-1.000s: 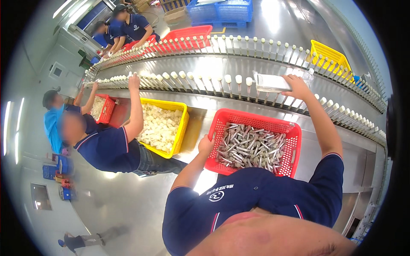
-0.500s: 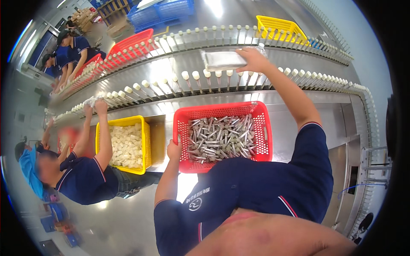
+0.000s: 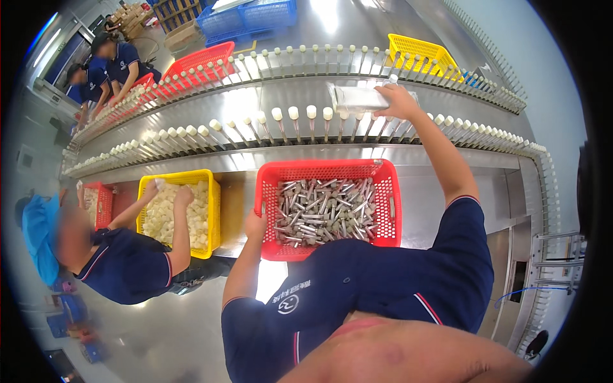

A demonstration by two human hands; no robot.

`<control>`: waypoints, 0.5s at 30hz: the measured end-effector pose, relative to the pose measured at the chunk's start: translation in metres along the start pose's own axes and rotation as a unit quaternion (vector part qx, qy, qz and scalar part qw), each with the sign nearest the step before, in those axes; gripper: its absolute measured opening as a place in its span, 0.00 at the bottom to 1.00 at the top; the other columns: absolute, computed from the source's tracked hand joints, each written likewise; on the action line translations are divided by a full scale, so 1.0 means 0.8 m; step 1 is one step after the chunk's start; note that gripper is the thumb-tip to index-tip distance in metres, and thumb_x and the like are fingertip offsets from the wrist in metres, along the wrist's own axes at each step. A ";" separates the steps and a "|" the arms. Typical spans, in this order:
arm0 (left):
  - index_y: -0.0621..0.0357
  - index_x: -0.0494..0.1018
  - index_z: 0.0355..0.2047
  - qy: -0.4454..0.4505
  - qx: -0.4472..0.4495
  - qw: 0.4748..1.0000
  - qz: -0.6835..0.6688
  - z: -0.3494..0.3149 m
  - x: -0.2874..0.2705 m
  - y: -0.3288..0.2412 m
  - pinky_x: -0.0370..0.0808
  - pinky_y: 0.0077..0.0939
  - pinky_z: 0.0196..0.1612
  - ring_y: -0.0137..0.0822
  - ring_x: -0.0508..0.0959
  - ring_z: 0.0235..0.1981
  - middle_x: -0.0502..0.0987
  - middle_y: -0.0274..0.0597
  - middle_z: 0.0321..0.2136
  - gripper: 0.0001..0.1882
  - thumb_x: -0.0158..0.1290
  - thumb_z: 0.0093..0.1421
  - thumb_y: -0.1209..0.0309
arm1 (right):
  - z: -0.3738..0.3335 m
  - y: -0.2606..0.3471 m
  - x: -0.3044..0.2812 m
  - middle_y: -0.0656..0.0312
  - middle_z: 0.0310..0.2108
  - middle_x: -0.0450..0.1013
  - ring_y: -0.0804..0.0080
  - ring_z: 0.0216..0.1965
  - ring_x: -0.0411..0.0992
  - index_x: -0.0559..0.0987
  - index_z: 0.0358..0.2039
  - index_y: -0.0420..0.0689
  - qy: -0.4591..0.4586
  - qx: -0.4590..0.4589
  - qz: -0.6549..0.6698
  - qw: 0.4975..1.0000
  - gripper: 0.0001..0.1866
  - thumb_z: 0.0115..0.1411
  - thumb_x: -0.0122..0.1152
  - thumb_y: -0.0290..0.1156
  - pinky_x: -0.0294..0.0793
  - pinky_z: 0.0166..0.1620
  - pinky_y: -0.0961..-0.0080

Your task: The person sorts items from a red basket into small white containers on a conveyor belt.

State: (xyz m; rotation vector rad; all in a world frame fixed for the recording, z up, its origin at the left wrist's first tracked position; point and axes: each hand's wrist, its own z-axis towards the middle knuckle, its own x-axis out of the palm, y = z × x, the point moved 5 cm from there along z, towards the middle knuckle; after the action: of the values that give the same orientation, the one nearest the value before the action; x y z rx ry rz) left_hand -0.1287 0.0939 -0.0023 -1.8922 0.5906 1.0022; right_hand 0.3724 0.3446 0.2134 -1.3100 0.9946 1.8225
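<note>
Straight ahead, a red basket (image 3: 329, 207) full of small grey metal pieces (image 3: 319, 214) sits on the steel worktop (image 3: 440, 191), with a yellow basket (image 3: 182, 214) of pale white chunks just to its left. Far off, another yellow basket (image 3: 418, 51) sits right of centre, a red basket (image 3: 204, 57) and a blue crate (image 3: 249, 16) further left. Two rows of white-tipped pegs (image 3: 294, 118) curve across between near and far.

The left hand (image 3: 255, 223) is curled round the red basket's left rim, gripping it. The right hand (image 3: 399, 102) is stretched out over the peg rows, closed on a clear flat packet (image 3: 357, 99), well beyond the basket's far edge.

Compared with half a second ago, the view has swung so the red basket sits more central, and the packet has shifted right with the reaching arm; the left hand has kept its hold on the rim.

At left, a co-worker in a dark blue shirt (image 3: 128, 274) has both hands in the yellow basket.
</note>
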 end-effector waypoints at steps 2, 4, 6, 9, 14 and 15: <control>0.58 0.70 0.37 0.002 -0.018 1.000 0.017 -0.003 -0.002 0.004 0.74 0.47 0.39 0.55 0.78 0.35 0.78 0.55 0.31 0.16 0.53 0.52 0.63 | 0.016 0.006 -0.018 0.49 0.45 0.71 0.51 0.48 0.69 0.70 0.55 0.45 -0.052 -0.010 -0.020 0.998 0.44 0.40 0.69 0.56 0.66 0.53 0.60; 0.58 0.70 0.37 0.007 -0.012 1.000 0.009 -0.003 0.001 0.010 0.74 0.47 0.39 0.55 0.78 0.34 0.78 0.55 0.30 0.15 0.52 0.52 0.63 | 0.038 0.027 -0.040 0.49 0.45 0.71 0.51 0.48 0.69 0.70 0.55 0.44 -0.019 0.011 -0.002 1.000 0.44 0.40 0.68 0.57 0.66 0.53 0.62; 0.58 0.70 0.37 -0.012 -0.005 0.999 0.045 0.000 -0.001 -0.006 0.74 0.47 0.38 0.55 0.79 0.33 0.78 0.55 0.30 0.15 0.52 0.52 0.63 | 0.045 0.029 -0.033 0.49 0.45 0.71 0.51 0.48 0.69 0.70 0.55 0.45 -0.022 0.008 0.021 1.000 0.44 0.41 0.68 0.57 0.67 0.52 0.63; 0.59 0.71 0.36 -0.013 -0.002 0.999 0.045 0.000 0.001 -0.008 0.75 0.47 0.37 0.55 0.79 0.32 0.78 0.55 0.29 0.15 0.53 0.51 0.62 | 0.049 0.025 0.007 0.50 0.45 0.71 0.52 0.47 0.70 0.70 0.55 0.45 -0.035 -0.042 0.025 0.998 0.44 0.41 0.68 0.58 0.67 0.52 0.64; 0.58 0.71 0.35 -0.021 -0.018 0.998 0.055 -0.002 0.004 0.001 0.75 0.46 0.36 0.55 0.79 0.32 0.78 0.55 0.28 0.15 0.53 0.51 0.62 | 0.023 0.030 0.052 0.53 0.43 0.71 0.54 0.50 0.68 0.69 0.55 0.47 0.060 0.004 -0.011 0.998 0.43 0.42 0.68 0.55 0.63 0.52 0.60; 0.58 0.71 0.35 -0.019 -0.019 0.998 0.056 -0.001 0.006 0.002 0.75 0.46 0.37 0.54 0.79 0.32 0.78 0.55 0.28 0.15 0.53 0.51 0.62 | 0.019 0.024 0.049 0.53 0.43 0.71 0.54 0.50 0.68 0.69 0.55 0.47 0.061 0.001 -0.011 0.998 0.43 0.42 0.68 0.55 0.63 0.52 0.60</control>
State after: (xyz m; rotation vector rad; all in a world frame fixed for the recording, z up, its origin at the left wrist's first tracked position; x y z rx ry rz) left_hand -0.1266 0.0925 -0.0071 -1.8865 0.6653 1.1259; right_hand 0.3389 0.3520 0.1830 -1.4386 1.0410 1.7414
